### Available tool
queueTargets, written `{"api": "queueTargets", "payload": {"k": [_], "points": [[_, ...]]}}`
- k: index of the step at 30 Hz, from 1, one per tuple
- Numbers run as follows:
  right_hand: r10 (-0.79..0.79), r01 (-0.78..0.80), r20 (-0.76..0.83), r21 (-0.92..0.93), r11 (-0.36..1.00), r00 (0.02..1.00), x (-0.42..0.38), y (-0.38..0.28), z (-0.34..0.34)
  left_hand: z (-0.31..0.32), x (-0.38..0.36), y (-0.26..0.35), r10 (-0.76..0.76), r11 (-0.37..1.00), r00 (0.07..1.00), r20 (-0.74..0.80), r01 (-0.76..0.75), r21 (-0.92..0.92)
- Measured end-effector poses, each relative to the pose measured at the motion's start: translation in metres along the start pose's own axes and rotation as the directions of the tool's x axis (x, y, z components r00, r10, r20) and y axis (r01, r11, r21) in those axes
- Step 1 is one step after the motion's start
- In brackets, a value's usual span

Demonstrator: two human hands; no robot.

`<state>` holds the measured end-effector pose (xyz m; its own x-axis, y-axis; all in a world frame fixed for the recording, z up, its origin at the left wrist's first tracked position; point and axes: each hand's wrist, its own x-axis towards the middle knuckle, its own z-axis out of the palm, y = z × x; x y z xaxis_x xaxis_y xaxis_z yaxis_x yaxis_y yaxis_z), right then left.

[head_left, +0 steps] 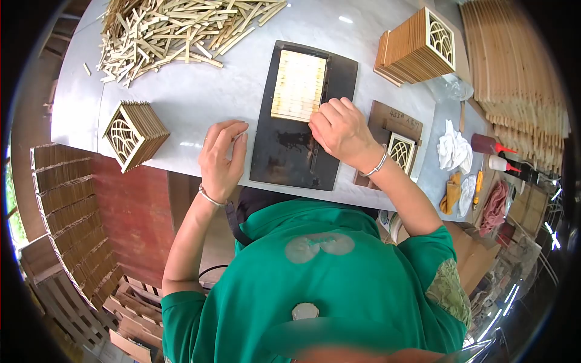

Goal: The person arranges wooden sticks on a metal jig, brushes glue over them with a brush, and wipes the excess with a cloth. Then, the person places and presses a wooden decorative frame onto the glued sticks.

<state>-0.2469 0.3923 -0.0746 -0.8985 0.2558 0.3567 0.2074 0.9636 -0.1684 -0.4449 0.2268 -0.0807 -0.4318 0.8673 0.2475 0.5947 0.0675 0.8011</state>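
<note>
A black board lies on the grey table before me, with a row of pale wooden strips set side by side on its upper half. My right hand is closed at the lower right corner of the strips, over the board's edge rail; what its fingers pinch, if anything, is hidden. Left of the board, my left hand hovers by the table's front edge, fingers bent, thumb apart from them, holding nothing visible. Beside my right forearm, a small lattice frame rests on a brown board with handwriting.
Loose wooden sticks are heaped at the back left. Stacks of lattice frames stand at left and at back right. White cloth, a red-tipped bottle and an orange-handled tool lie at the right.
</note>
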Motion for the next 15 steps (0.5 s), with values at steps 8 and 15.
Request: {"api": "queueTargets", "payload": {"k": [8,15], "points": [[0.176,-0.187,0.064,0.302,0.935,0.982,-0.010,-0.009,-0.022,0.015,0.018,0.011,0.463,0.870,0.879,0.116,-0.475,0.131],[0.346,-0.561,0.443,0.613,0.556,0.827,-0.060,0.000,-0.078,0.047,0.023,0.046,0.668,0.726,0.706,0.234,-0.688,0.002]]}}
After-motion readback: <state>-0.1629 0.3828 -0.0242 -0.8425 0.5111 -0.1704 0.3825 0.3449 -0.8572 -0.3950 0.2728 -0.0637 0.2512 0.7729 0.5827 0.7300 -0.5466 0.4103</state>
